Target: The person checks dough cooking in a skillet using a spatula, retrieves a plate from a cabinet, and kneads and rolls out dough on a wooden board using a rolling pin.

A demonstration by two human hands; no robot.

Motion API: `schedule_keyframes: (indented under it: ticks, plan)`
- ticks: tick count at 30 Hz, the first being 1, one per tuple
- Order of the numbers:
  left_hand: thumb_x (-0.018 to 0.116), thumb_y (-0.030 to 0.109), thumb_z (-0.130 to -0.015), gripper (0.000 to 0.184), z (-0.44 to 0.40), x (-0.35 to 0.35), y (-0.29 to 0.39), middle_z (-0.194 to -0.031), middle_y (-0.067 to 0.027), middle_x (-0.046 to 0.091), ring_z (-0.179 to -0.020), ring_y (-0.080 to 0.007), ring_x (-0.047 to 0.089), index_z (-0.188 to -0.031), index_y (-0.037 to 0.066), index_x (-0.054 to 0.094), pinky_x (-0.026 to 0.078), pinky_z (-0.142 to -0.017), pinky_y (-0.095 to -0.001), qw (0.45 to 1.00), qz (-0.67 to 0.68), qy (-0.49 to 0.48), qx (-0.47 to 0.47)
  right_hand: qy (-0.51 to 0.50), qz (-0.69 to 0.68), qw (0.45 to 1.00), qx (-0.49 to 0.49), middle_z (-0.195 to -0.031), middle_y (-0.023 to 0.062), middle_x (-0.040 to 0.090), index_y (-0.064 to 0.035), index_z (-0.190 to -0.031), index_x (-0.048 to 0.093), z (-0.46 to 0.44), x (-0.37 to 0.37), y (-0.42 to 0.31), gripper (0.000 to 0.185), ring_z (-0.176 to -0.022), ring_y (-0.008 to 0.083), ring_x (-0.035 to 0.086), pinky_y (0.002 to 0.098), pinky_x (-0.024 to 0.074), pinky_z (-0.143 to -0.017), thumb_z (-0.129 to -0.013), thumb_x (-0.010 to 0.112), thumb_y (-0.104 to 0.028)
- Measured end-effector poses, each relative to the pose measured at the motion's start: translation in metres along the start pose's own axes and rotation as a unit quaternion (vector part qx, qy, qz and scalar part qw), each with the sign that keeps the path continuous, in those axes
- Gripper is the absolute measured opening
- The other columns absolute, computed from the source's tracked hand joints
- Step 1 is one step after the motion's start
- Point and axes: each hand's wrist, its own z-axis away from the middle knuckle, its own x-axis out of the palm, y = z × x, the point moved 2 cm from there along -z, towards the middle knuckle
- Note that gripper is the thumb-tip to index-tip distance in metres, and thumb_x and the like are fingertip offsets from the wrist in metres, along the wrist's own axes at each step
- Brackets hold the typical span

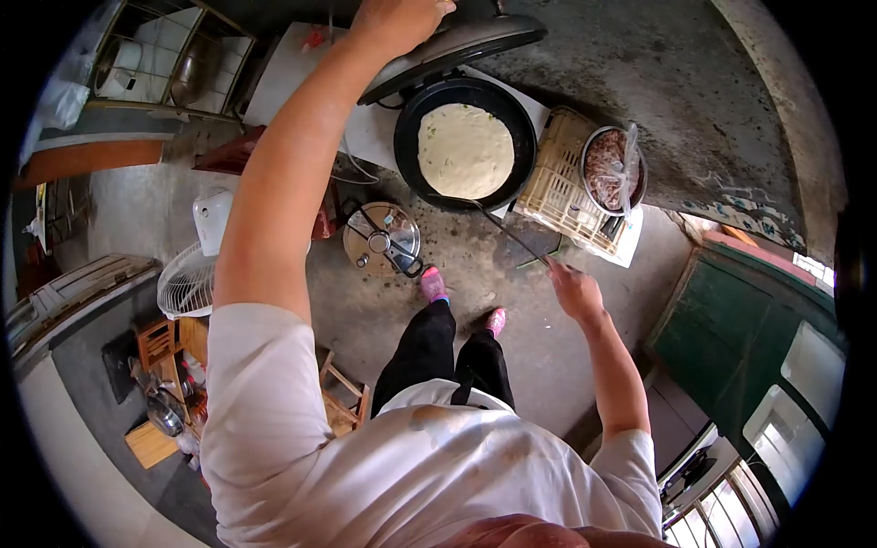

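Right hand clamps tool at six o'clock of flatbread, seemingly loosening it; next calls for steadiness. Left hand by lid: grip, I cannot tell.

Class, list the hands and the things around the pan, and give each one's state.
Lid: raised, tilted
Dough: flat, pale, green-flecked
Pan: uncovered, dough inside
Utensil: slanting, far end at the pan's edge
Left hand: at the lid, grip unclear
Right hand: closed around the utensil
Bowl: holding reddish-brown food
Plastic bag: crumpled, partly over the bowl
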Motion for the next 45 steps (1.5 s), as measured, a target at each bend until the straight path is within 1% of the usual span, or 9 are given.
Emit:
schedule_keyframes:
  ticks: [9,14,18,20,26,30,34,40,45]
  plan:
    - [0.046,0.026,-0.087,0.028,-0.001,0.000,-0.002,-0.084,-0.0129,0.061,-0.087,-0.0296,0.056,-0.080,0.003,0.060,0.046,-0.075,-0.0411,1.000,0.022,0.008,0.009,-0.039,0.051,0.997,0.032,-0.090,0.0205,0.062,-0.0176,-0.123,0.043,-0.037,0.019,-0.027,0.035,-0.080,0.0387,0.061,0.0463,0.0487,-0.067,-0.089,0.040,-0.024]
    - [0.048,0.026,-0.087,0.026,-0.001,0.000,-0.001,-0.084,-0.0123,0.060,-0.086,-0.0289,0.057,-0.081,0.004,0.061,0.047,-0.075,-0.0412,1.000,-0.015,0.002,0.004,0.004,-0.207,0.978,0.010,-0.090,0.0230,0.060,-0.0139,-0.118,0.048,-0.084,0.073,-0.039,0.033,-0.082,0.0415,0.058,0.0484,0.0462,-0.071,-0.089,0.041,-0.028]
    - [0.048,0.027,-0.086,0.027,0.002,-0.003,0.001,-0.084,-0.0124,0.060,-0.086,-0.0291,0.057,-0.081,0.004,0.061,0.048,-0.074,-0.0419,1.000,-0.011,0.002,-0.003,0.035,-0.261,0.962,0.077,-0.091,0.0242,0.060,-0.0125,-0.114,0.050,-0.062,0.043,-0.042,0.031,-0.083,0.0422,0.057,0.0487,0.0459,-0.073,-0.089,0.042,-0.029]
    - [0.048,0.027,-0.087,0.027,0.002,-0.003,0.003,-0.085,-0.0125,0.060,-0.086,-0.0294,0.057,-0.082,0.005,0.061,0.048,-0.073,-0.0424,1.000,-0.004,-0.014,-0.011,0.079,-0.098,0.985,0.120,-0.091,0.0236,0.060,-0.0147,-0.118,0.048,-0.048,0.019,-0.023,0.032,-0.083,0.0422,0.058,0.0487,0.0464,-0.073,-0.090,0.040,-0.028]
    - [0.048,0.028,-0.086,0.027,0.003,-0.003,0.004,-0.086,-0.0124,0.060,-0.088,-0.0296,0.057,-0.083,0.005,0.061,0.048,-0.073,-0.0423,0.999,0.016,-0.001,-0.041,0.058,0.094,0.987,0.115,-0.090,0.0204,0.062,-0.0191,-0.123,0.042,-0.062,-0.009,0.009,0.034,-0.081,0.0386,0.061,0.0491,0.0480,-0.070,-0.090,0.039,-0.025]
    - [0.048,0.029,-0.086,0.027,0.004,0.002,0.003,-0.085,-0.0122,0.060,-0.087,-0.0298,0.058,-0.083,0.005,0.061,0.049,-0.072,-0.0425,0.999,0.021,0.010,-0.026,0.126,0.063,0.987,0.071,-0.089,0.0201,0.062,-0.0172,-0.121,0.043,-0.041,0.003,0.017,0.031,-0.082,0.0386,0.061,0.0491,0.0484,-0.070,-0.090,0.038,-0.023]
    - [0.049,0.029,-0.085,0.027,0.005,0.002,0.008,-0.084,-0.0117,0.061,-0.083,-0.0290,0.059,-0.082,0.005,0.061,0.049,-0.070,-0.0424,0.999,0.000,0.006,-0.036,-0.021,0.021,0.990,0.138,-0.089,0.0228,0.061,-0.0184,-0.126,0.038,0.000,-0.004,-0.005,0.036,-0.081,0.0417,0.059,0.0499,0.0462,-0.072,-0.090,0.037,-0.024]
    - [0.049,0.029,-0.085,0.027,0.004,0.008,0.006,-0.083,-0.0122,0.060,-0.081,-0.0292,0.059,-0.081,0.005,0.061,0.049,-0.069,-0.0424,1.000,-0.005,0.003,-0.010,-0.038,-0.005,0.995,0.094,-0.084,0.0239,0.061,-0.0203,-0.126,0.039,0.007,0.013,-0.023,0.037,-0.079,0.0423,0.059,0.0491,0.0468,-0.070,-0.089,0.038,-0.022]
    - [0.049,0.028,-0.085,0.027,0.005,0.002,0.010,-0.082,-0.0117,0.061,-0.081,-0.0292,0.059,-0.080,0.005,0.061,0.049,-0.069,-0.0420,0.999,-0.011,0.004,-0.039,-0.048,-0.004,0.997,0.056,-0.084,0.0241,0.061,-0.0124,-0.119,0.043,-0.035,0.025,-0.044,0.032,-0.079,0.0416,0.060,0.0487,0.0472,-0.069,-0.089,0.037,-0.023]
